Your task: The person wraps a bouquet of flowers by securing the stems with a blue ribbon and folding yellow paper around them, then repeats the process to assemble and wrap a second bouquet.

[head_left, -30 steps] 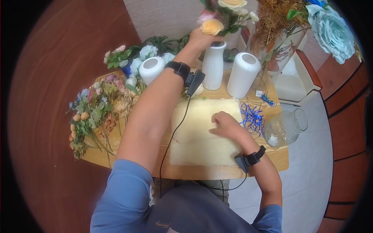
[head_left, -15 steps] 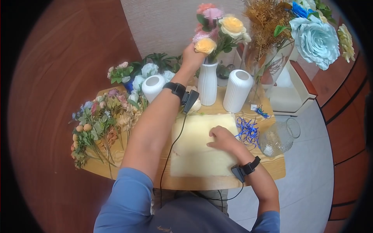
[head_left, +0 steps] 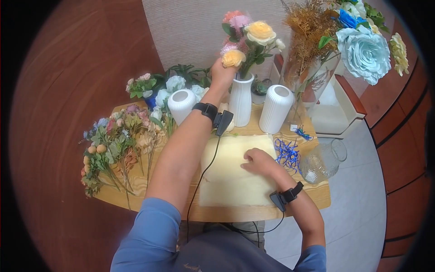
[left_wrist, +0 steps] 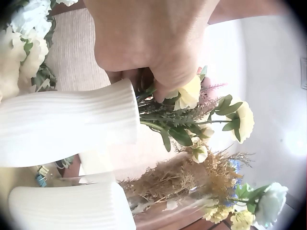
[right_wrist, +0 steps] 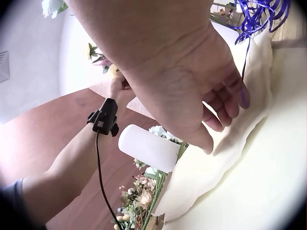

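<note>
My left hand [head_left: 224, 75] holds flower stems just above the mouth of the middle white vase [head_left: 241, 103]. In the left wrist view its curled fingers cover part of the stems beside the ribbed white vase [left_wrist: 72, 123]. Two yellow roses [head_left: 260, 33], with pink flowers [head_left: 239, 21] and green leaves, rise from that vase. Over a stack of pale yellow wrapping sheets [head_left: 226, 181] lies my right hand [head_left: 260, 162], its fingers loosely bent and nothing held. A strand of blue ribbon [right_wrist: 245, 57] runs down to its fingertips in the right wrist view.
Two more white vases, one left [head_left: 182, 105] and one right [head_left: 276, 109], flank the middle one. Loose artificial flowers [head_left: 120, 140] spread over the table's left side. A tangle of blue ribbon [head_left: 287, 154] and a tilted glass vase [head_left: 324, 161] are at right.
The head view has tipped up, so the table appears lower and more of the bouquet shows. My left hand stays at the stems, and the flowers lean slightly left. The right hand is nearly still.
</note>
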`<state>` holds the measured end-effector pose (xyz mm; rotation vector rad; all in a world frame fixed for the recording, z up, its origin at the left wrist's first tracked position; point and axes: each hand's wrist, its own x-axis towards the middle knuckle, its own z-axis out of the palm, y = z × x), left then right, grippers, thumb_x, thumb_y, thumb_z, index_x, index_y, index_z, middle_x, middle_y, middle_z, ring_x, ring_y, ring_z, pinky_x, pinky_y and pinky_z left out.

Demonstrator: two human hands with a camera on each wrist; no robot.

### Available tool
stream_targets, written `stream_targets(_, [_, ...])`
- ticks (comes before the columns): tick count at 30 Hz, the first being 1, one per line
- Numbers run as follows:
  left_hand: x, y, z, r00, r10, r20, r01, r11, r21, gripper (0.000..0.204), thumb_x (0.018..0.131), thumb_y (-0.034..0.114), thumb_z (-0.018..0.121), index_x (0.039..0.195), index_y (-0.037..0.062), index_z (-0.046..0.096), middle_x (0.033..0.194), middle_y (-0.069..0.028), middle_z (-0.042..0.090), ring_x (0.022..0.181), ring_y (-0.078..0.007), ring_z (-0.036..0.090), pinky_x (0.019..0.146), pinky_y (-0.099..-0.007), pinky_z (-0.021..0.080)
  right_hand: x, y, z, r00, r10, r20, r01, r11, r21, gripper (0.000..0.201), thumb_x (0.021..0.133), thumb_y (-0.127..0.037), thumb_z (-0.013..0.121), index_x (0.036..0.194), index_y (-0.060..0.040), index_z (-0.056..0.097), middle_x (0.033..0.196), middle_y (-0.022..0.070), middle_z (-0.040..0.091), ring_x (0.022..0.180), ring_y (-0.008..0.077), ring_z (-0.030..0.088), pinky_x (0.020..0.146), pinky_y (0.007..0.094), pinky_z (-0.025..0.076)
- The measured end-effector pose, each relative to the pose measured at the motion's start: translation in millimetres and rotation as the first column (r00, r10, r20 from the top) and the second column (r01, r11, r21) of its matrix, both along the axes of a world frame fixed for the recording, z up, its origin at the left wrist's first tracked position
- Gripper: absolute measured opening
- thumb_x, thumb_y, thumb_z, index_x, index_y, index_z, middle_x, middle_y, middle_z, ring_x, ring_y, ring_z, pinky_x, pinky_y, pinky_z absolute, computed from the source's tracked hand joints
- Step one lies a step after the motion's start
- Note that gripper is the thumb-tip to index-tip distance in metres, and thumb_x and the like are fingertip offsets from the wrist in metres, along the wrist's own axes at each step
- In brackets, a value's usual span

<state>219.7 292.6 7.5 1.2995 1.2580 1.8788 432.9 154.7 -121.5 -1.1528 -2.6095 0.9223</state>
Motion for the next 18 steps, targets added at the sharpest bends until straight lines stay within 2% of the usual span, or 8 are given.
stream_targets(2, [-1.4,-2.3,3.6,1.000,0.016,-0.006,-0.016,1.000,-0.006,0.030,0.083,0.002,0.068,0.111,0.0016,0.059,0.108,-0.0049,0.064,0.096,-0.0136,0.061,0.084,-0.0289,0.046,-1.4,-0.1,6.6,1.000,-0.005,0.003,0.005,1.000,-0.010,0.038,0.074,-0.027,0.072,0.098,0.0019,0.062,0.093,0.0220,0.064,0.087,0.0355,0.062,0.078,0.0402,0.049])
stream_targets(5, [-2.5,-2.4,8.9,0.998,-0.026,0.048,0.024,0.999,0.043,0.030,0.084,0.002,0.067,0.112,0.0019,0.058,0.107,-0.0050,0.064,0.097,-0.0143,0.061,0.083,-0.0291,0.048,-5.6,-1.6,29.1,0.993,-0.097,-0.071,0.097,0.995,-0.005,0.039,0.078,-0.025,0.069,0.105,0.0017,0.060,0.096,0.0215,0.063,0.088,0.0349,0.062,0.077,0.0398,0.050])
stream_targets(7, [-1.7,-7.2,15.5,0.995,-0.053,0.085,0.048,0.997,0.061,0.030,0.085,0.002,0.066,0.114,0.0026,0.056,0.110,-0.0052,0.063,0.097,-0.0151,0.061,0.083,-0.0308,0.049,-11.9,-0.8,47.7,0.932,-0.157,-0.326,0.220,0.961,0.169,0.042,0.080,-0.023,0.067,0.113,0.0020,0.056,0.102,0.0214,0.062,0.089,0.0343,0.063,0.078,0.0400,0.050])
stream_targets(8, [-1.9,-8.5,19.0,0.995,-0.052,0.087,0.046,0.997,0.062,0.030,0.085,0.002,0.066,0.114,0.0026,0.056,0.110,-0.0052,0.063,0.097,-0.0151,0.061,0.083,-0.0308,0.049,-15.6,0.8,56.7,0.933,-0.154,-0.324,0.218,0.961,0.171,0.042,0.080,-0.023,0.067,0.113,0.0020,0.056,0.102,0.0214,0.062,0.089,0.0343,0.063,0.078,0.0400,0.050])
stream_targets(10, [-2.2,-10.6,26.8,0.961,-0.157,0.227,0.126,0.981,0.147,0.035,0.084,0.000,0.064,0.117,0.0010,0.055,0.108,-0.0073,0.062,0.098,-0.0174,0.061,0.079,-0.0296,0.050,-22.2,4.1,70.1,0.915,-0.136,-0.379,0.233,0.946,0.224,0.046,0.082,-0.022,0.066,0.119,0.0024,0.053,0.107,0.0213,0.061,0.091,0.0346,0.063,0.080,0.0403,0.050])
stream_targets(11, [-2.4,-12.2,30.5,0.961,-0.155,0.229,0.122,0.981,0.151,0.035,0.084,0.000,0.064,0.117,0.0010,0.055,0.108,-0.0073,0.062,0.098,-0.0174,0.061,0.079,-0.0296,0.050,-23.8,6.1,70.8,0.917,-0.131,-0.377,0.229,0.946,0.228,0.046,0.082,-0.022,0.066,0.119,0.0024,0.053,0.107,0.0213,0.061,0.091,0.0346,0.063,0.080,0.0403,0.050])
stream_targets(13, [-2.1,-19.8,42.0,0.932,-0.197,0.304,0.145,0.972,0.185,0.034,0.085,-0.001,0.062,0.118,0.0016,0.053,0.110,-0.0073,0.060,0.098,-0.0181,0.061,0.078,-0.0307,0.052,-27.1,11.1,67.3,0.928,-0.137,-0.346,0.239,0.932,0.271,0.047,0.083,-0.024,0.067,0.120,0.0013,0.054,0.110,0.0166,0.062,0.090,0.0275,0.063,0.080,0.0367,0.050])
stream_targets(18, [-9.9,-25.2,66.6,0.916,-0.240,0.323,0.148,0.947,0.284,0.032,0.086,-0.001,0.061,0.117,0.0019,0.052,0.111,-0.0080,0.058,0.097,-0.0188,0.061,0.082,-0.0340,0.054,-25.2,17.6,43.4,0.941,-0.132,-0.310,0.219,0.939,0.266,0.047,0.084,-0.025,0.067,0.121,0.0008,0.053,0.112,0.0170,0.061,0.095,0.0277,0.063,0.082,0.0369,0.050])
